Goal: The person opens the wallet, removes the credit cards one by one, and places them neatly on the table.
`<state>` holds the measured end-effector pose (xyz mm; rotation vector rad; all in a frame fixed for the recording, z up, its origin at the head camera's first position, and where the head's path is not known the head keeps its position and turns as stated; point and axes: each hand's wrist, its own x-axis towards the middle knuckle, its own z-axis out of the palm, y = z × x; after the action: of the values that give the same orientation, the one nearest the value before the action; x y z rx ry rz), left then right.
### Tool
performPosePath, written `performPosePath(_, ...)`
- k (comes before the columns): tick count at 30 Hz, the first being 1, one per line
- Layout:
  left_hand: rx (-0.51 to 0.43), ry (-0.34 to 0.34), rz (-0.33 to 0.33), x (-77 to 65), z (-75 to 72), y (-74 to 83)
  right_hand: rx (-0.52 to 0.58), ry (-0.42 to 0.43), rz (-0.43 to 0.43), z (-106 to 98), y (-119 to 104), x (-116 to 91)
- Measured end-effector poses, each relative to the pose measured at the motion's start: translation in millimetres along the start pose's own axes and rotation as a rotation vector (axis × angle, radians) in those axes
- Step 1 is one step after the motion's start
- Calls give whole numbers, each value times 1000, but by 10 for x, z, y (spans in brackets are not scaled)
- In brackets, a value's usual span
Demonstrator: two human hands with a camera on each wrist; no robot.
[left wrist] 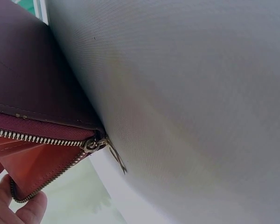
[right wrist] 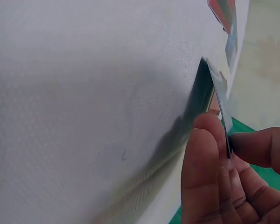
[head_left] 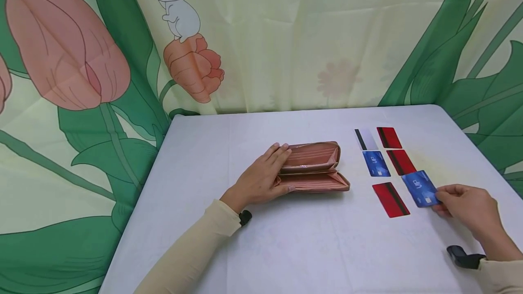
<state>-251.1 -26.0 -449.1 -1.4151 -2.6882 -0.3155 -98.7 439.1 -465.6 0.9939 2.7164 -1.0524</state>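
Note:
An unzipped pink wallet [head_left: 314, 167] lies spread on the table, its card slots facing up. My left hand [head_left: 261, 176] holds its left end, fingers over the far half and thumb at the near half. In the left wrist view, fingertips [left wrist: 30, 210] grip the wallet's zippered edge [left wrist: 46, 137]. At the right, my right hand [head_left: 470, 205] pinches a blue card [head_left: 420, 188] by its right corner between thumb and fingers. The right wrist view shows this card [right wrist: 218, 88] edge-on, tilted up from the cloth, with the thumb and fingers [right wrist: 200, 163] on either side.
Left of the held card lie a red card [head_left: 391, 199] with a dark stripe and another blue card [head_left: 376, 163]. Two more red cards [head_left: 389, 137] and a white striped card [head_left: 365, 139] lie farther back. A printed curtain [head_left: 286, 35] hangs behind the white-covered table [head_left: 294, 248].

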Motion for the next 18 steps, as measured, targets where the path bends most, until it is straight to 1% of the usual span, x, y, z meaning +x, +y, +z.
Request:
performPosePath(6,5,2,1,0,2,-3,-27,-47,1,11,112,101)
performPosePath(11,1,1,5,5,11,-8,-61,-86,-20,21,115,92)
performPosePath(18,-2,1,6,7,24,-15,-114,-73,-56,18,54,45)
